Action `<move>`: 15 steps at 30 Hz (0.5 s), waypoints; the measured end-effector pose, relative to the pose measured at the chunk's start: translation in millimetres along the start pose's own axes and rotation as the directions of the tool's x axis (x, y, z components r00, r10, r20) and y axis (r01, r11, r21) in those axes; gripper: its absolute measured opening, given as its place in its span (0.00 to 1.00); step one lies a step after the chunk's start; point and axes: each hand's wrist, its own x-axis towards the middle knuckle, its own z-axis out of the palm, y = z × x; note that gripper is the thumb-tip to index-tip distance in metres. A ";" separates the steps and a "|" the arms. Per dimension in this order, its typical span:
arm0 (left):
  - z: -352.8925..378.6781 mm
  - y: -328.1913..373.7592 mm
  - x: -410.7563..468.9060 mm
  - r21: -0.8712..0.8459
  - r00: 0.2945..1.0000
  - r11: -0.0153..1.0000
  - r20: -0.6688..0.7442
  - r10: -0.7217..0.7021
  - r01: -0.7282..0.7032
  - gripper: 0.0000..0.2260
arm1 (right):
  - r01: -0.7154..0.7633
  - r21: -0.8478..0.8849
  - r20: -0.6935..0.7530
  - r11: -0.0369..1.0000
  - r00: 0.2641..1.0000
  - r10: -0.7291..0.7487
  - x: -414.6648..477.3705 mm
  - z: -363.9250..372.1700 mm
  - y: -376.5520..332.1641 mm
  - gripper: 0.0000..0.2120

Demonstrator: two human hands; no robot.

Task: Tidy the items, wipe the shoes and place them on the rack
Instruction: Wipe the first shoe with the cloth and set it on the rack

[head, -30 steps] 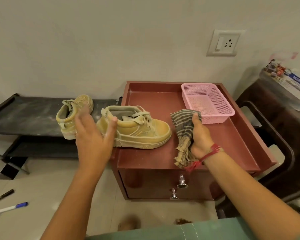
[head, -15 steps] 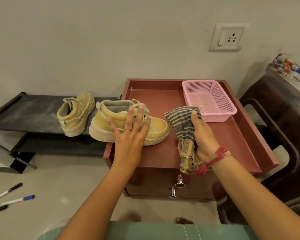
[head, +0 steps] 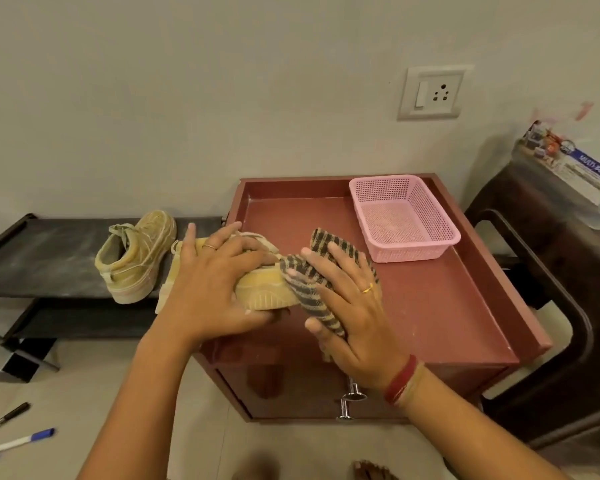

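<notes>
The red cabinet (head: pixel 430 306) stands against a plain wall and its top has a raised rim on the sides and the back. At the front left corner of this top the left hand (head: pixel 215 289) grasps the yellow shoe (head: pixel 264 294), fingers curled over the upper part, and the shoe is tilted so the sole faces the camera. The right hand (head: pixel 347 306) lies flat, fingers straight and spread, and presses the striped cloth (head: pixel 302 289) on the toe of this shoe. A pink basket (head: pixel 409 251) sits at the back right corner. Left of the cabinet, the second shoe (head: pixel 136 258) rests at the right end of the black rack (head: pixel 42 258). Pens (head: pixel 18 441) lie on the floor (head: pixel 84 393), a socket (head: pixel 432 93) is on the wall, and a dark stand (head: pixel 551 271) with a box (head: pixel 575 168) is at the right
</notes>
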 end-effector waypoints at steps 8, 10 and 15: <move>16.4 8.4 10.5 0.085 0.991 0.995 0.131 0.031 -0.043 0.33 | -0.382 0.401 0.018 0.833 0.912 0.409 -12.8 22.9 26.5 0.21; 18.4 11.9 11.7 0.135 0.986 0.989 0.162 0.038 -0.060 0.34 | -0.553 0.571 0.139 0.607 0.793 0.593 -7.2 18.6 31.1 0.27; 16.6 9.2 8.8 0.063 0.993 0.998 0.115 0.020 -0.027 0.29 | -0.624 0.672 0.060 0.398 0.582 0.811 4.8 -1.0 29.8 0.24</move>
